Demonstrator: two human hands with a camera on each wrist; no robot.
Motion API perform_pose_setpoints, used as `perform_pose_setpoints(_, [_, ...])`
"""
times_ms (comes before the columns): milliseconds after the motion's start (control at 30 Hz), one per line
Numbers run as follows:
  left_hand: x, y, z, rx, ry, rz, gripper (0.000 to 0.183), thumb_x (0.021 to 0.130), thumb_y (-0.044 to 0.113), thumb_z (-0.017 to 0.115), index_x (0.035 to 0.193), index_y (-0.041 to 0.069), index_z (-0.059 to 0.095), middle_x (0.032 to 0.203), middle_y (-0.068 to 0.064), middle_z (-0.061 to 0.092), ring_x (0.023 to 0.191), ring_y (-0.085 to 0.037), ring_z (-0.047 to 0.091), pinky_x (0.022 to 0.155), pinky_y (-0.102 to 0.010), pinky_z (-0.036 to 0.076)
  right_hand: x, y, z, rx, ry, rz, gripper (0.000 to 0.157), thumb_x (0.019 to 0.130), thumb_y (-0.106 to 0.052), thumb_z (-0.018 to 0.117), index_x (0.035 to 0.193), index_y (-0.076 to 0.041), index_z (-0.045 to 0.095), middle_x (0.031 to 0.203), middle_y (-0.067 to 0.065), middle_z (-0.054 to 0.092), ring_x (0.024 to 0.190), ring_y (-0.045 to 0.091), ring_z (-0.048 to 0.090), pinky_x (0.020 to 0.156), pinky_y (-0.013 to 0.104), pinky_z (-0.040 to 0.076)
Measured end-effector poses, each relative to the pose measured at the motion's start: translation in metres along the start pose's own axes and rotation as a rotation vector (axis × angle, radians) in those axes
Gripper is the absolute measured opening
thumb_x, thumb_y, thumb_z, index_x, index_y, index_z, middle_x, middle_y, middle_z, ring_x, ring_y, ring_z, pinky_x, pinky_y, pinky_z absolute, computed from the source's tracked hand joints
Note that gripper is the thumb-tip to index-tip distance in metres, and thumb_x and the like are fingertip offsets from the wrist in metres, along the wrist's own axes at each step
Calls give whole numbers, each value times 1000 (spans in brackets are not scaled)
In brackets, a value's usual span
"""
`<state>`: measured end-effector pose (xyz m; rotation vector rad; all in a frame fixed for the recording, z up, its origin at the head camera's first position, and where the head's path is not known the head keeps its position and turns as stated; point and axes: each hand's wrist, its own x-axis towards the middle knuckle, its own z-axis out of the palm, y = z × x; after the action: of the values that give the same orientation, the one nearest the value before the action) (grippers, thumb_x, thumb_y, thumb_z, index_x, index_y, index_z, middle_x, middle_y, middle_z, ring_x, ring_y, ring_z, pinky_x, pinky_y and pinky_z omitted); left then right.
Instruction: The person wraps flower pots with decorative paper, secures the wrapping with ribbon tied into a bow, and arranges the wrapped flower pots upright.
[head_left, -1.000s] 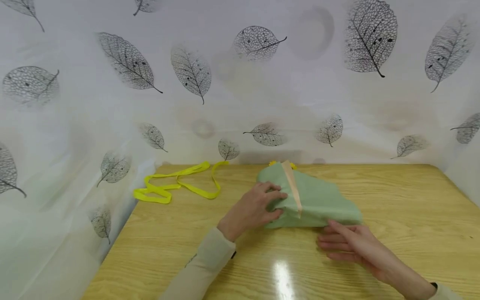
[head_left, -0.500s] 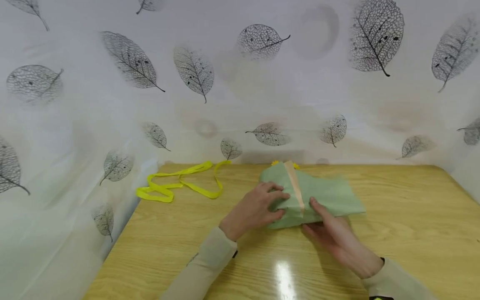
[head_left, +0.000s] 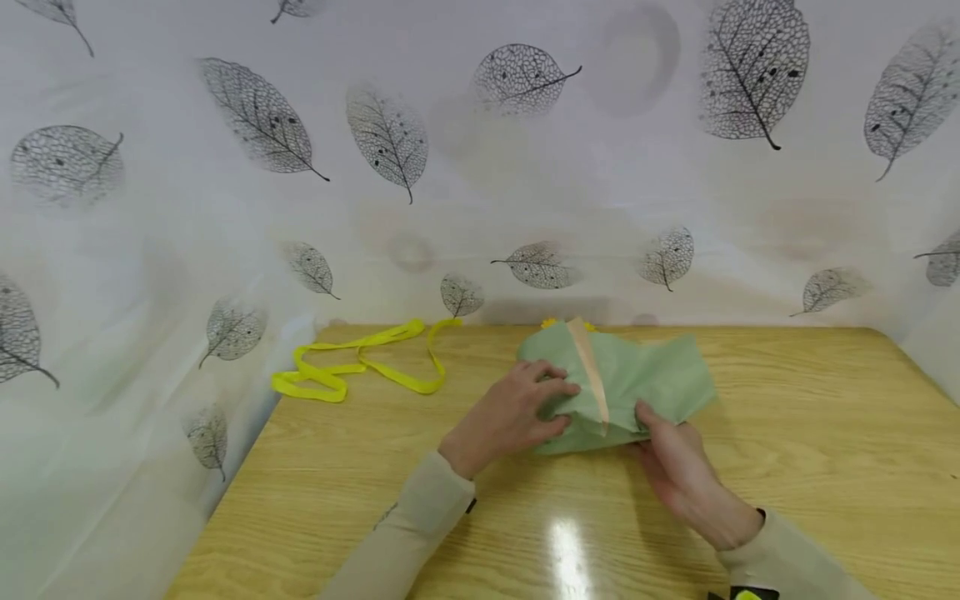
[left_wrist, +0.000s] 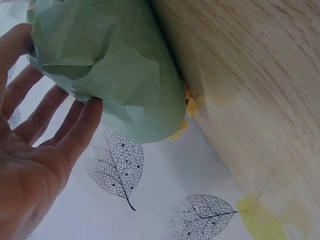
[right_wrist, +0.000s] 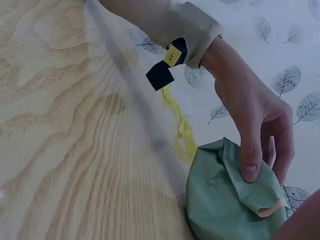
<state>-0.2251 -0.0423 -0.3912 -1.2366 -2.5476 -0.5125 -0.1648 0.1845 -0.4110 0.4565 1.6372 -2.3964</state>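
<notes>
Bent further upward since half a second ago, the green paper [head_left: 632, 371] sits at one o'clock on the desk [head_left: 810, 467], right hand [head_left: 681, 471] pinching its four o'clock, left hand [head_left: 504, 418] gripping nine, best gathered evenly.

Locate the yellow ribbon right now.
In the head view, the ribbon lies on the table, near its far left corner, left of the green paper.
</notes>
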Motion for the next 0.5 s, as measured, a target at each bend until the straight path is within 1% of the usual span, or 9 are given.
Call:
perform_pose_setpoints(67, [0,0,0,-1,-1,-2,31,93,30,77,122,19,74,126,-3,68,112,-20,64,97,-30,56,-1,-1,1,-11,-7,-6,24,112,-26,38,135,-27,32,124,-22,49,117,-8,49,108,17,42])
perform_pose_setpoints(133, [0,0,1,3,0,-3,31,92,30,77,122,19,74,126,-3,68,111,-20,64,95,-29,57,-1,-3,2,-10,-11,-10,26,112,-25,36,137,-29,29,131,-21,43,123,-6,45,112,18,38])
perform_pose_setpoints(233, [0,1,1,12,2,-2,30,93,30,77,121,20,75,125,-3,68,110,-20,64,93,-28,57,-2,-5,5,-20,-5,-43,32,112,-25,37,142,-27,26,136,-20,38,130,-3,40,119,22,33])
perform_pose_setpoints(300, [1,1,0,17,3,-3,30,93,30,77,121,20,75,125,-3,68,110,-20,63,91,-28,58,-4,-6,7,-56,-5,-70,37,112,-27,39,146,-25,25,138,-20,38,133,-3,38,122,23,30])
perform_pose_setpoints(400, [2,1,0,19,4,-10,30,93,30,76,121,21,75,125,-2,68,109,-21,62,89,-29,58,-7,-7,12,-113,-2,-120,42,111,-33,43,149,-23,28,139,-20,40,131,-4,41,118,20,34])
perform_pose_setpoints(500, [2,2,0,9,4,-17,30,92,29,76,121,20,76,125,-3,68,109,-22,62,87,-30,59,-12,-9,17,-160,2,-156,43,109,-41,46,147,-25,33,139,-19,44,128,-6,46,110,15,41])
